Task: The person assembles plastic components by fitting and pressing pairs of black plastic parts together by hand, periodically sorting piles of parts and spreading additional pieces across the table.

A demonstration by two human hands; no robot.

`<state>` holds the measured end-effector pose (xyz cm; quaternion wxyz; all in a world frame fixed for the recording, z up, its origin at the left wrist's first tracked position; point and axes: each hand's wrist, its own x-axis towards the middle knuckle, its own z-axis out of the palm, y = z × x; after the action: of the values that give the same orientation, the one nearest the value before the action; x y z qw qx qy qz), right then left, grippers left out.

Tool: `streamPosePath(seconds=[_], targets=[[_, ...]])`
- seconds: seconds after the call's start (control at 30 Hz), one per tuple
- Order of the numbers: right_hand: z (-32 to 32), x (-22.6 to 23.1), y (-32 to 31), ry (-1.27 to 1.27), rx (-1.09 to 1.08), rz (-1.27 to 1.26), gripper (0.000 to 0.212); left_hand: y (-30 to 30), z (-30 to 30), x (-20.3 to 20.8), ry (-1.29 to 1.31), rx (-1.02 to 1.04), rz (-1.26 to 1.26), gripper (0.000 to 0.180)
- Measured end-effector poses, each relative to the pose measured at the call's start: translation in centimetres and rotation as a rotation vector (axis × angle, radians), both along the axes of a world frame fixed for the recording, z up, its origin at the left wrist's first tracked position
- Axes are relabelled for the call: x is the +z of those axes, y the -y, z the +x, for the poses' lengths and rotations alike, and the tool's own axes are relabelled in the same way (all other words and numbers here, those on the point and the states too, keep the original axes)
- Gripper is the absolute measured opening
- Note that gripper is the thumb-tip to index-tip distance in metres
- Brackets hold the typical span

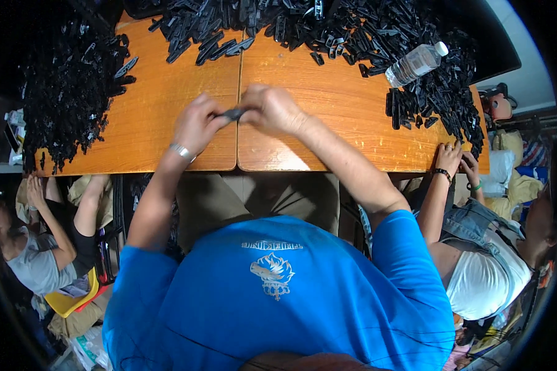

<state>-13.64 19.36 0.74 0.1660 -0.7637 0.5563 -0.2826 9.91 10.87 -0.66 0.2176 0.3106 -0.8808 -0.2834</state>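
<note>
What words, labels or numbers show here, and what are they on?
Blue shirt: pale lettering above an emblem; I don't copy wording out.
Clear bottle: no readable text.
Dark piece being held: too blurred to tell.
White bag, lower left: green marks, too small to read.

Orange-brown table (315, 74), seam (239, 69) midway; black parts (68, 93) heaped left, far side, right; clear bottle (416, 65) at right, perhaps standing.

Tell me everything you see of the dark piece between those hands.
The piece is small, longish and dark, perhaps plastic. Blur hides finer details. It's held roughly crosswise between the left hand, at its left end, and the right hand, at its right, over the table near its seam. Whether it touches the table, I can't tell.
</note>
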Motion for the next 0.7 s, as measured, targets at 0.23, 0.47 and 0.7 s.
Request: streamPosePath(seconds=[0.23,0.47,0.7], targets=[[-9.2,-0.6,-0.5,-0.075,-0.615,-0.252,0.021,-3.0,19.5,5.1,0.179,0.169,0.359,0.026],[-14.1,-2.1,2.1,-0.452,-0.8,-0.043,0.029,2.1,1.8,5.6,0.004,0.174,-0.015,0.032],[-11.7,-0.7,0.0,-0.437,-0.49,-0.044,0.023,9.0,-13.4,1.1,0.05,0.163,-0.463,0.03]])
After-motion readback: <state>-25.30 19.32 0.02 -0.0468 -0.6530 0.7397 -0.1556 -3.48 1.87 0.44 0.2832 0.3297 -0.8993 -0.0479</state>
